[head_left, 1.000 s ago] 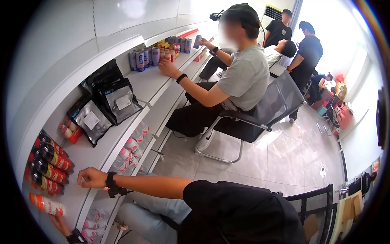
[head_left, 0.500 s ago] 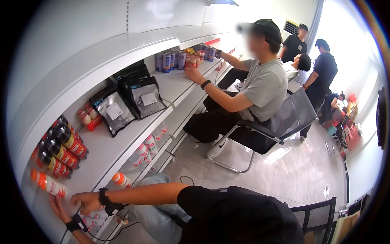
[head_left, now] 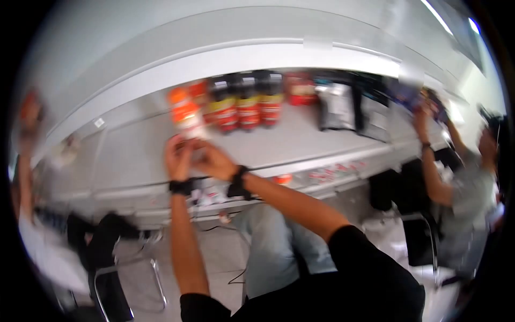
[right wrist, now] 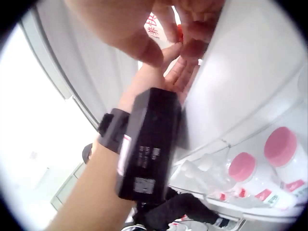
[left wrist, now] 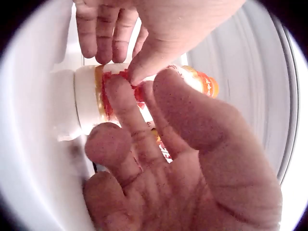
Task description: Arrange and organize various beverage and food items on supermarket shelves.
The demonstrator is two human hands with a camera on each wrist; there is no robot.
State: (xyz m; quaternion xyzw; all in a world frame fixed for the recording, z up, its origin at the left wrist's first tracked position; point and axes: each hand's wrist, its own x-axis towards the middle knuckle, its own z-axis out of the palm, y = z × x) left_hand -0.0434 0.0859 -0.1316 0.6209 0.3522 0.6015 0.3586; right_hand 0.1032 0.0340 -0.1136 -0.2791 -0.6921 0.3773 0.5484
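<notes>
A white bottle with an orange cap and red label stands at the front of the cola row, blurred in the head view. My left hand reaches it palm up, fingers spread and loosely bent. In the left wrist view its fingertips overlap the label of the bottle. From the other side comes my right hand, its fingers fairly straight and its thumb tip at the label. In the right wrist view, the right hand partly covers the left hand and most of the bottle.
Several cola bottles line the shelf behind, beside a red pack and silver-black pouches. Pink-capped bottles stand on the lower shelf. A person sits at the right; another person's arm shows at the left.
The head view has swung round to face the shelf. My right hand has moved across to the orange-capped bottle, beside my left hand. The left hand stays by the bottle.
</notes>
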